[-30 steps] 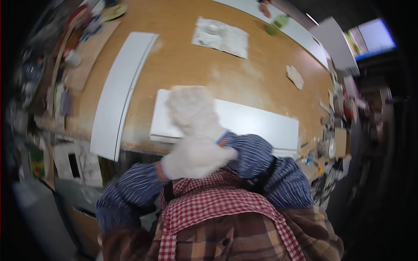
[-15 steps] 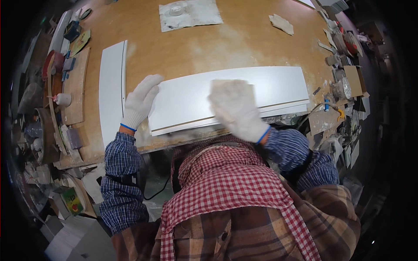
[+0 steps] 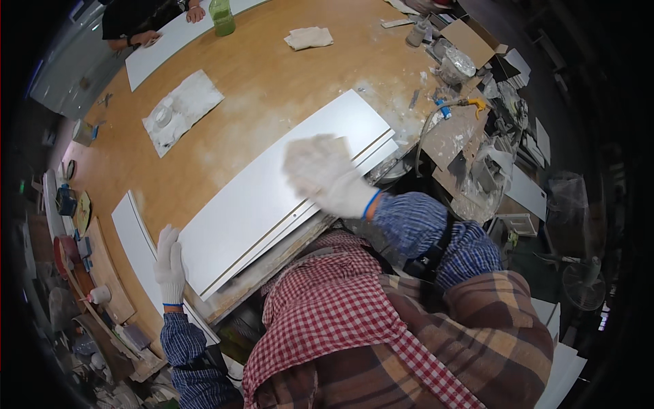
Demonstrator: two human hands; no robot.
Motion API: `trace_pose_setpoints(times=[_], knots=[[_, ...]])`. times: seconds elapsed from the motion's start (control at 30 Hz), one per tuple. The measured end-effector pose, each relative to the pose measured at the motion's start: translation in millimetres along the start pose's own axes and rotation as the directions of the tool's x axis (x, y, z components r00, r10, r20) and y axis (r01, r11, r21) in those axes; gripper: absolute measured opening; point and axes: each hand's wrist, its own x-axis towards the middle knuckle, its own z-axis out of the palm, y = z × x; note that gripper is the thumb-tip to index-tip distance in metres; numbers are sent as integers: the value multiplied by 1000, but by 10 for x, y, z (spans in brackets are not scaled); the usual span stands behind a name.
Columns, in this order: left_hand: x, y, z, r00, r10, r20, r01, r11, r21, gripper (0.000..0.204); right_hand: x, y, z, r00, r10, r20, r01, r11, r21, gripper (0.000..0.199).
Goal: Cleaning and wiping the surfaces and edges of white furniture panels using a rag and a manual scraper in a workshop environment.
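Note:
My right hand (image 3: 323,174), in a white knitted glove and blurred by motion, presses a flat beige pad (image 3: 340,144) onto the upper face of a long white panel (image 3: 272,194). The glove covers most of the pad, so I cannot tell if it is sandpaper or folded cloth. A groove runs along the panel's near edge, and another white panel shows underneath. My left hand (image 3: 169,262), gloved alike, rests against the panel's left end with its fingers stretched out. Beside it on the left lies a narrower white panel (image 3: 133,225).
A white sheet (image 3: 197,102) with a small round container and a folded cloth (image 3: 310,38) lie farther back. Across the table, another person's hands (image 3: 145,38) touch a white board by a green bottle (image 3: 222,19). A hose with a yellow nozzle (image 3: 477,104) and clutter crowd the right edge.
The whole view has swung to the right, bringing the other person's hands into sight. My right hand has slid the pad along the panel. My left hand stays at its left end.

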Motion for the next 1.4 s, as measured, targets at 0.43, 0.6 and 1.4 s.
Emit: trace_pose_setpoints(times=[0.43,0.6,1.4], knots=[[-822,606,248,735,-577,-356,554,814,-174,50,-1565,2153,-880,354,932,-77,-763,336,552,54],[-1320,893,99,441,-897,14,636,301,-711,53,-1431,1867,-662,385,922,-29,-758,334,560,50],[-1819,1611,549,674,-733,93,103,-31,-994,54,-817,1827,-749,463,886,16,-668,337,664,56]])
